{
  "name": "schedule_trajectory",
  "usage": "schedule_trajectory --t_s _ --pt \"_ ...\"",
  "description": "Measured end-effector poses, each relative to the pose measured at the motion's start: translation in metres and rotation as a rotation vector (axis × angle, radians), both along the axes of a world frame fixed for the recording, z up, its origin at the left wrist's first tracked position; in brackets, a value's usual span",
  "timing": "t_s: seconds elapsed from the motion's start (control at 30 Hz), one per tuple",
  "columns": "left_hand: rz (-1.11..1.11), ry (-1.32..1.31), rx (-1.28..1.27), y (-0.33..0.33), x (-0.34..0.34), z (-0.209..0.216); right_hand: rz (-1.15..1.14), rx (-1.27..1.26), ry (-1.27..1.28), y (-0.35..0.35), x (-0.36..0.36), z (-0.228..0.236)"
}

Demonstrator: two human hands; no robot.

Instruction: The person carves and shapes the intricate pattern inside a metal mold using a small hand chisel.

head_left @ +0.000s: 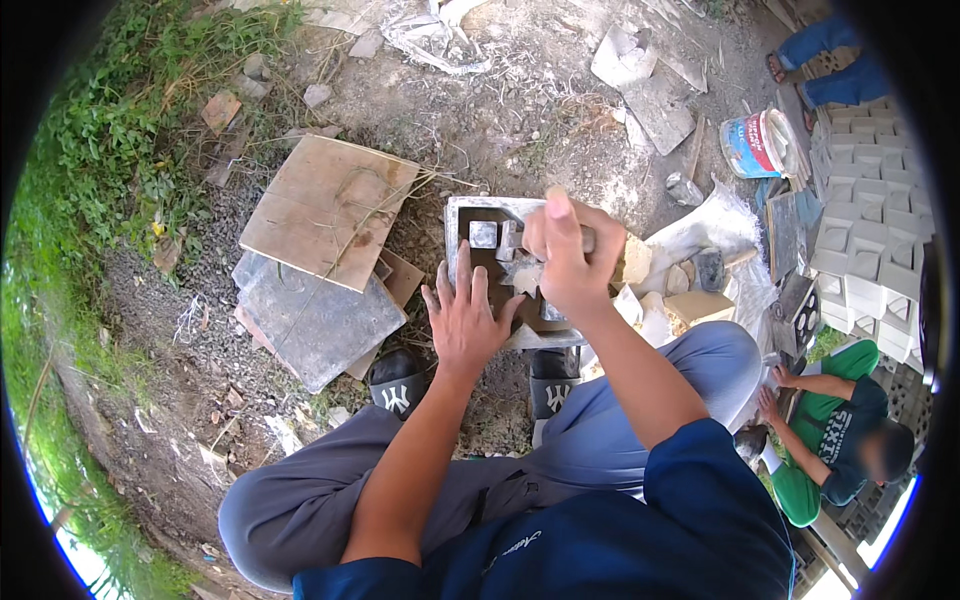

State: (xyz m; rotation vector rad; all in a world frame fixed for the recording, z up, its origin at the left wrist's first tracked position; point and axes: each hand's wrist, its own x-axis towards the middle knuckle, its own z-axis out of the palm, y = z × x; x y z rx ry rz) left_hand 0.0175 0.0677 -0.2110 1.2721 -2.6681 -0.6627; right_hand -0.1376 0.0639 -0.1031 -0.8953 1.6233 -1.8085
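A pale rectangular box-like mould (452, 232) lies on the ground before me, with square metal-grey blocks (483, 235) inside. My left hand (465, 318) rests over its near left part, fingers spread and holding nothing. My right hand (575, 255) is closed above the right side, thumb up, around a short tool whose rounded handle end (588, 239) shows beside the fingers. A pale flat piece (523, 276) lies below that fist; whether it belongs to the tool I cannot tell. The right hand hides part of the mould.
Left of the mould are stacked boards (325, 210). To the right lie pale broken chunks (690, 305), plastic sheeting (715, 225) and a paint bucket (750, 145). Patterned blocks (865, 225) are piled far right. A co-worker (835, 435) sits lower right; another person's legs (825, 60) show above.
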Motion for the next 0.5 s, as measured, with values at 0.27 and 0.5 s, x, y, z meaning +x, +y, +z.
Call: schedule_trajectory --t_s 0.27,0.5 --pt "0.003 0.040 -0.024 0.000 -0.006 -0.002 0.020 -0.056 0.080 -0.004 -0.011 -0.007" --pt "-0.003 0.039 0.024 0.001 -0.004 -0.001 0.099 -0.016 0.308 -0.013 -0.001 -0.006"
